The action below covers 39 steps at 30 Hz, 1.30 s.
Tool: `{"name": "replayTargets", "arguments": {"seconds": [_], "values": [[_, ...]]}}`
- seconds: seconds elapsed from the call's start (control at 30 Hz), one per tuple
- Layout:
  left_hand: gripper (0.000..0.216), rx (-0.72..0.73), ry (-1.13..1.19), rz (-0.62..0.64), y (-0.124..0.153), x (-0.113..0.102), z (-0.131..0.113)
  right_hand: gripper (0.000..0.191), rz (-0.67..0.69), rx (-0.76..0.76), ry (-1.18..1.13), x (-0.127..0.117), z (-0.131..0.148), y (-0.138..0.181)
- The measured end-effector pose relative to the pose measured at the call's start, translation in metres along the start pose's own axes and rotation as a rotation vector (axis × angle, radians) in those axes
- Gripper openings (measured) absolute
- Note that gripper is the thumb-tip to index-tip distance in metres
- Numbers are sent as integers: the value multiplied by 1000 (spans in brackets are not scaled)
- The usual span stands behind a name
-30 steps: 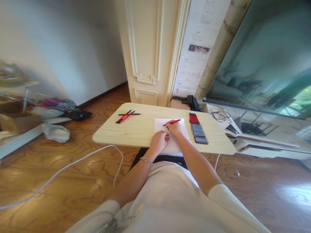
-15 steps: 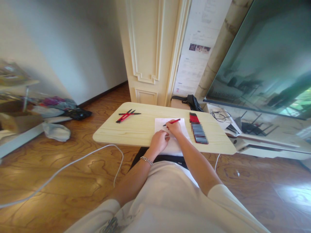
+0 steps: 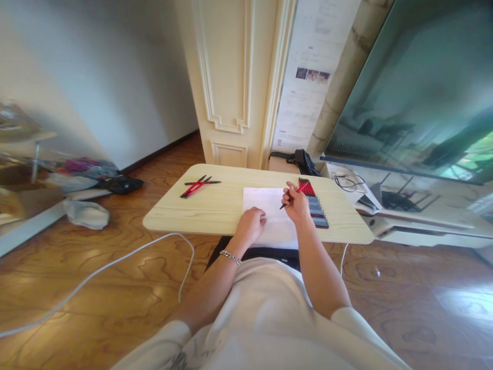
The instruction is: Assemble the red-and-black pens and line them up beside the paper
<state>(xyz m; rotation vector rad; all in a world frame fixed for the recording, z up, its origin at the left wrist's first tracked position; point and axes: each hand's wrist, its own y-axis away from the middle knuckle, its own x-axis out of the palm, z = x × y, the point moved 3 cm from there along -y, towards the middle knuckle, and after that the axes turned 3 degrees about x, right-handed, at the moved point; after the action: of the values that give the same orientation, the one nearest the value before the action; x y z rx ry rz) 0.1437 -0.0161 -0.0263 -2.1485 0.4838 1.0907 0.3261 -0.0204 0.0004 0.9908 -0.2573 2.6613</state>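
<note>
My right hand (image 3: pixel 299 204) is closed around a red pen with a black tip (image 3: pixel 283 206), held over the right side of a white sheet of paper (image 3: pixel 275 226). The pen's tip points down and left. My left hand (image 3: pixel 250 225) rests on the paper's left edge, its fingers loosely bent, with nothing visible in it. Just beyond my right hand lies a row of red pens with black ends (image 3: pixel 307 184). They stick out of a dark, partly blurred pack (image 3: pixel 319 216). Several crossed red and black pens (image 3: pixel 196 187) lie on the left of the table.
The light wooden table (image 3: pixel 219 213) has rounded corners. A white cable (image 3: pixel 127 253) runs across the floor at left. Behind the table are a cream panel (image 3: pixel 227 61), a black bag (image 3: pixel 304 162) and a white cabinet (image 3: pixel 419 237) under a large screen (image 3: pixel 416 103).
My right hand has lifted the pen off the paper and moved right, towards the row of pens, turning palm-up somewhat. My left hand has stayed on the sheet. The view has shifted slightly.
</note>
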Motion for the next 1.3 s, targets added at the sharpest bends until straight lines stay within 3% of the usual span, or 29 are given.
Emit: {"name": "replayTargets", "arguments": {"seconds": [0.13, 0.23, 0.5, 0.7, 0.87, 0.97, 1.07, 1.17, 1.3], "values": [[20, -21, -12, 26, -2, 0, 0, 50, 82, 158, -158, -9, 14, 14], [21, -36, -11, 37, -3, 0, -1, 60, 60, 191, -142, -16, 17, 16], [22, -30, 125, 18, 0, -9, -11, 55, -177, -9, 114, -18, 18, 10], [29, -26, 577, 66, 5, -3, -32, 20, -185, -254, 22, -2, 23, 14], [52, -197, 1122, 40, 0, 9, -42, 17, -68, -226, 1, 13, 10, 41], [51, -337, 1358, -141, -5, 6, -37, 20, -62, -172, 168, 10, 0, 61], [44, -399, 1437, -249, -9, 1, -33, 22, -101, -171, 516, -1, -2, 74], [37, -377, 1455, -254, -10, 0, -33, 25, 21, -145, 800, -6, 1, 81], [37, -333, 1460, -179, -12, 2, -37, 29, 149, -83, 892, -7, 8, 89]]}}
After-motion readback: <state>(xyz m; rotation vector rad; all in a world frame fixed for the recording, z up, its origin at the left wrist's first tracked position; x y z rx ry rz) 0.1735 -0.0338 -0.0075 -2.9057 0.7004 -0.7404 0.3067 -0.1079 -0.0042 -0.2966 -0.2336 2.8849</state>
